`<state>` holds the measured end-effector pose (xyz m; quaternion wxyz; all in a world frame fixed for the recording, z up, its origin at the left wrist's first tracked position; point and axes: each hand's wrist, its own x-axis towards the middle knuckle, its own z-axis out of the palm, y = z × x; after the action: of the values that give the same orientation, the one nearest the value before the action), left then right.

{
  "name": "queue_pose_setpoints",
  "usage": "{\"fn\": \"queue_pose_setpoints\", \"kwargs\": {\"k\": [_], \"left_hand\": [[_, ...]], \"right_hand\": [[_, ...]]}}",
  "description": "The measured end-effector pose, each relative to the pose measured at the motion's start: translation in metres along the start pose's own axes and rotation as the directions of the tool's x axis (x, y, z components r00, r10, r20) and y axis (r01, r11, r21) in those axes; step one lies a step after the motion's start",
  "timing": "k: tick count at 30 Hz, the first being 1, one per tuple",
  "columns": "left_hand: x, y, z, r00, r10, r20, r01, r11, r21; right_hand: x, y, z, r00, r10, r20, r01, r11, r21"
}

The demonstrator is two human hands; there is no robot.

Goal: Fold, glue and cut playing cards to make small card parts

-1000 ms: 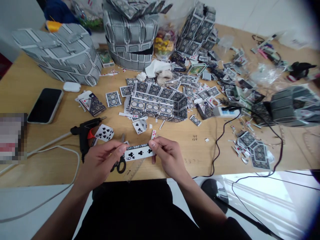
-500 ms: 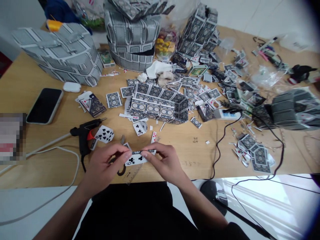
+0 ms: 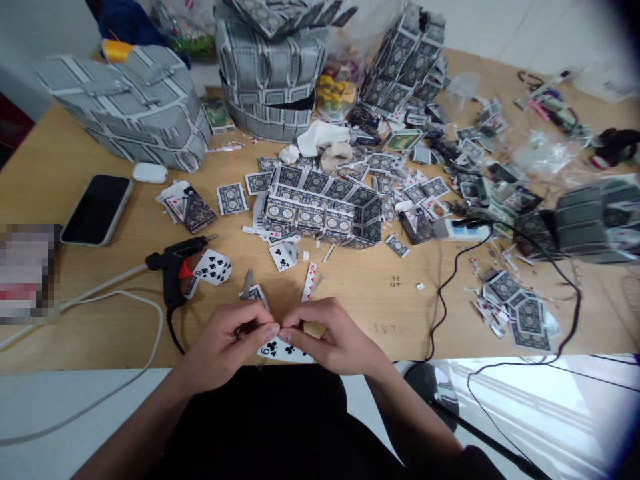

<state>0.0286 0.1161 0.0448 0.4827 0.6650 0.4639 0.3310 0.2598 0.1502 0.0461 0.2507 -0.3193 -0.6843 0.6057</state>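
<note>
Near the table's front edge, my left hand (image 3: pixel 233 343) and my right hand (image 3: pixel 327 335) pinch the upper edge of a playing card (image 3: pixel 281 351) marked with a 6 or 9 and black clubs. Their thumbs almost meet, and the fingers cover the card's top edge. Scissors (image 3: pixel 247 283) lie partly hidden beyond my left hand, beside a patterned card piece (image 3: pixel 257 294). A cut strip of a red ten (image 3: pixel 309 281) lies just past my right hand. Farther back stands an open box made of folded cards (image 3: pixel 320 223).
A hot glue gun (image 3: pixel 173 270) with its cord lies at left, near a phone (image 3: pixel 97 210). Grey card-covered bags (image 3: pixel 130 113) stand at the back. Loose cards and scraps (image 3: pixel 520 307) lie at right, beside a black cable (image 3: pixel 443 300).
Both hands have moved a little down toward the table's front edge with the card. The thumbs have come closer together, and the card's folded top edge is now covered.
</note>
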Motion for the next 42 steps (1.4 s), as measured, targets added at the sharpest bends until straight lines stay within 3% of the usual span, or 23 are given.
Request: {"fn": "queue_pose_setpoints", "kwargs": {"k": [7,11,14,19,28,42], "left_hand": [[-0.006,0.004,-0.01,0.995,0.1,-0.031,-0.099,0.994,0.045],[-0.007,0.006,-0.011,0.997,0.076,-0.025,-0.075,0.997,0.032],[-0.006,0.008,-0.005,0.997,0.035,0.062,-0.037,0.999,0.028],[-0.008,0.008,0.006,0.977,0.035,0.21,-0.039,0.999,0.015],[-0.015,0.003,-0.014,0.976,0.169,0.141,-0.184,0.977,0.105],[-0.01,0.001,-0.027,0.978,0.187,0.089,-0.199,0.967,0.156]], "right_hand": [[-0.008,-0.006,-0.009,0.993,-0.108,0.055,0.115,0.982,-0.15],[-0.014,-0.011,-0.012,0.994,-0.095,0.046,0.1,0.988,-0.116],[-0.016,-0.009,-0.008,0.997,-0.067,0.05,0.07,0.995,-0.067],[-0.012,-0.004,-0.001,0.981,-0.113,0.155,0.126,0.989,-0.073],[-0.016,-0.011,-0.019,0.971,-0.126,0.203,0.152,0.982,-0.115],[-0.02,-0.01,-0.029,0.976,-0.139,0.165,0.163,0.977,-0.14]]}}
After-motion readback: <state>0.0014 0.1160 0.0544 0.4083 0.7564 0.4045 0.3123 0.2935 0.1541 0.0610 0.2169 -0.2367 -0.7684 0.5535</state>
